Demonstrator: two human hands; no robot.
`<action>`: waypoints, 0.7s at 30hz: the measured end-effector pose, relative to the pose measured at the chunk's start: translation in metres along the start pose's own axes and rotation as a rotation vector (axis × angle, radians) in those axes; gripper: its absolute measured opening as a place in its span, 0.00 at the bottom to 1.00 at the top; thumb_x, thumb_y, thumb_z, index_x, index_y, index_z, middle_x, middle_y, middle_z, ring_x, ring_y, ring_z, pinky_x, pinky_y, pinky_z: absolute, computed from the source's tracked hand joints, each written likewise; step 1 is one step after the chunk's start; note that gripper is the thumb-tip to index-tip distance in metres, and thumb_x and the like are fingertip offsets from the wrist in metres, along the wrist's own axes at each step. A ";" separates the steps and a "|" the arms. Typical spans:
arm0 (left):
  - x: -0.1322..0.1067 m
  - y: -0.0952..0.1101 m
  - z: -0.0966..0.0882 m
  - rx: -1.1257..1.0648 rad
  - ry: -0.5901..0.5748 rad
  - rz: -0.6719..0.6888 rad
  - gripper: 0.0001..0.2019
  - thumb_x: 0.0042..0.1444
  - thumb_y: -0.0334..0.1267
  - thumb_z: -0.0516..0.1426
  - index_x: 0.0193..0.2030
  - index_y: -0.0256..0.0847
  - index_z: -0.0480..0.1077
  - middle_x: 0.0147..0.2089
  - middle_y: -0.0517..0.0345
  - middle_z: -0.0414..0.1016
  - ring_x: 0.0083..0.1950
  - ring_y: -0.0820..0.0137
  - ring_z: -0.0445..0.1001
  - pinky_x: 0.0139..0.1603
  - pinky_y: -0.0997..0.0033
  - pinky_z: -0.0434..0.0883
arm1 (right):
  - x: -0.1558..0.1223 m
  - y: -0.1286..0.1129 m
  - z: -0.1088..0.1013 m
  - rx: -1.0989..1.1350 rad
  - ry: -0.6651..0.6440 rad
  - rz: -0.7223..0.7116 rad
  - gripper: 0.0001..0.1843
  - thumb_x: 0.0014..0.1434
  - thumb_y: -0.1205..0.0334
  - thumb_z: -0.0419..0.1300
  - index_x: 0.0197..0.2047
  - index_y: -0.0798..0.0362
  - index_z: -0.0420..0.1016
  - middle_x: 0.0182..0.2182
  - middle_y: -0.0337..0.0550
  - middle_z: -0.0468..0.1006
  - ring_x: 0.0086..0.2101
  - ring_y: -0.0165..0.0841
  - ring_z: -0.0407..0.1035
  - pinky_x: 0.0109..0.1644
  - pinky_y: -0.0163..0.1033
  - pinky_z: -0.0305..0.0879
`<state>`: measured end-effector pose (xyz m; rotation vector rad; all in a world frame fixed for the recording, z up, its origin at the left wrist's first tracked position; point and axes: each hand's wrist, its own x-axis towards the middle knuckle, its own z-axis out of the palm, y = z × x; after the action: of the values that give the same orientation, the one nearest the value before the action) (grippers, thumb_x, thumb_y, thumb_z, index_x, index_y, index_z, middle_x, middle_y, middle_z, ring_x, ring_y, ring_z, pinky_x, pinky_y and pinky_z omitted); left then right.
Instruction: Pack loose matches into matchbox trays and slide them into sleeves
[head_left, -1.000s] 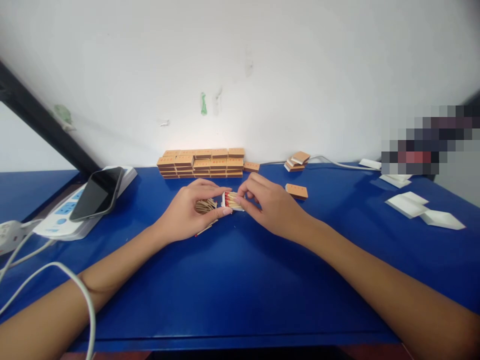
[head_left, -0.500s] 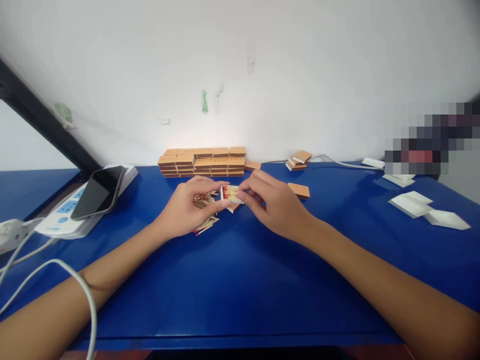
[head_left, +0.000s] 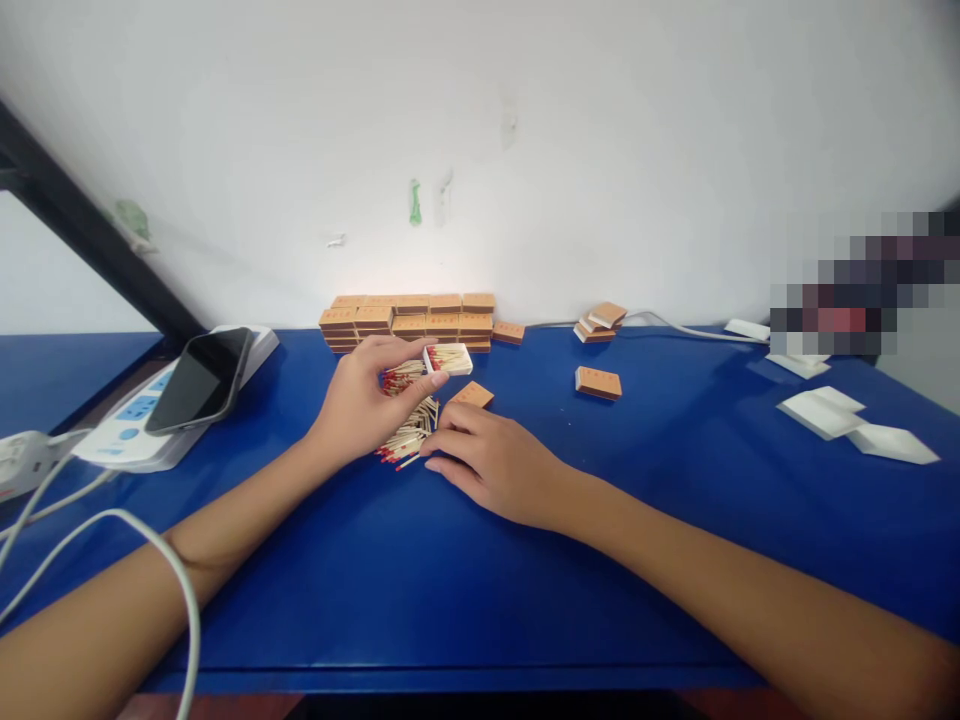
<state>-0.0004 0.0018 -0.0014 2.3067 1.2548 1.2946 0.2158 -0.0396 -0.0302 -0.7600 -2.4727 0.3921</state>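
A pale, scuffed wall (head_left: 637, 180) rises behind the glossy blue tabletop (head_left: 465, 590) that I'm looking across. In front of it, the person's left hand (head_left: 371, 400) pinches a white matchbox tray (head_left: 459, 360) filled with red-tipped matches, forefinger along the far side and thumb at the near corner, parted only by the tray's width. The tray is held above the table, just in front of the long stack of orange matchboxes (head_left: 431, 325) by the wall.

The right hand (head_left: 502, 460) is lower, fingers curled at the near right edge of the loose matches (head_left: 411, 438), thumb slightly apart from the forefinger; I can't tell whether a match sits between them. Its knuckles hide part of an orange matchbox sleeve (head_left: 474, 394), and the left hand covers part of the match pile.

Off to the right lie a single matchbox (head_left: 598, 383), a small jumbled stack (head_left: 601, 320) and white card trays (head_left: 817, 414). On the left, a dark phone (head_left: 201, 380) rests on a power strip (head_left: 127, 445), and a white cable (head_left: 189, 585) loops across the left forearm (head_left: 255, 497).
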 end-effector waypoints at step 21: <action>0.000 -0.001 0.000 0.008 -0.019 0.016 0.20 0.64 0.55 0.69 0.59 0.50 0.84 0.54 0.51 0.87 0.57 0.54 0.82 0.58 0.49 0.79 | 0.000 0.002 -0.009 -0.057 -0.038 0.088 0.04 0.75 0.65 0.61 0.46 0.54 0.77 0.45 0.48 0.78 0.42 0.36 0.72 0.48 0.42 0.69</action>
<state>-0.0009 0.0023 -0.0021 2.3337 1.2406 1.2726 0.2216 -0.0372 -0.0237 -0.8944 -2.5012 0.3722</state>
